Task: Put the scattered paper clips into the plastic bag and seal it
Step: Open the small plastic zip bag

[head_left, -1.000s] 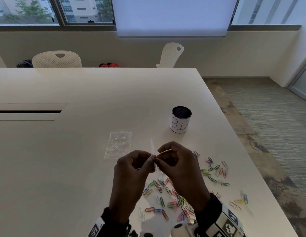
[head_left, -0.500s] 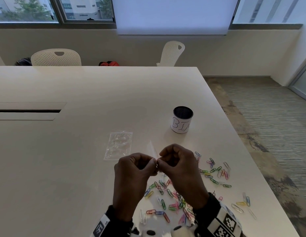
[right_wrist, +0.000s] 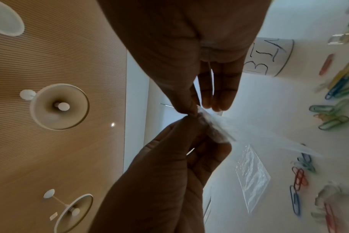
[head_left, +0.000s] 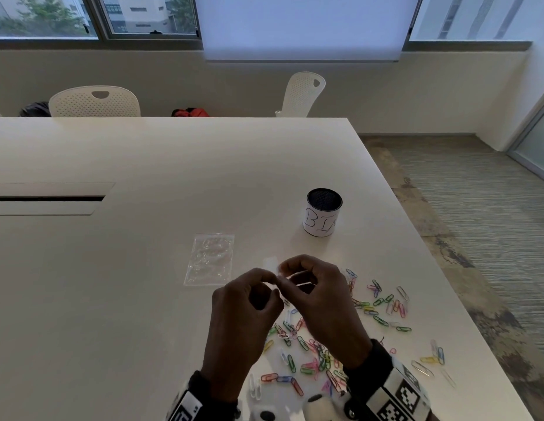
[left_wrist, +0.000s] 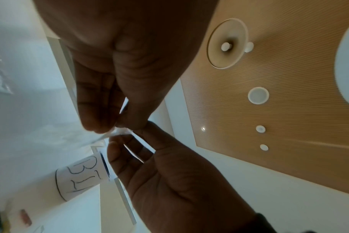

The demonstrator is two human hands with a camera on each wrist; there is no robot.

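Note:
I hold a small clear plastic bag [head_left: 270,265] in the air above the table, pinched at its top edge by both hands. My left hand [head_left: 272,282] grips it from the left and my right hand [head_left: 284,273] from the right, fingertips almost touching. In the left wrist view the bag's edge [left_wrist: 118,132] shows between the thumbs and fingers; in the right wrist view the bag [right_wrist: 215,126] hangs crumpled toward the table. Several coloured paper clips [head_left: 319,357] lie scattered on the white table under and right of my hands, some also seen in the right wrist view [right_wrist: 333,119].
A second clear bag [head_left: 210,259] lies flat on the table to the left of my hands. A dark cup with a white "BIN" label [head_left: 323,215] stands behind the clips. The table's right edge [head_left: 465,299] runs close to the outer clips. White chairs [head_left: 94,101] stand at the far side.
Both hands stay pinched on the bag's top edge at nearly the same spot; the fingers have shifted slightly along it. The clips, flat bag and cup have not moved.

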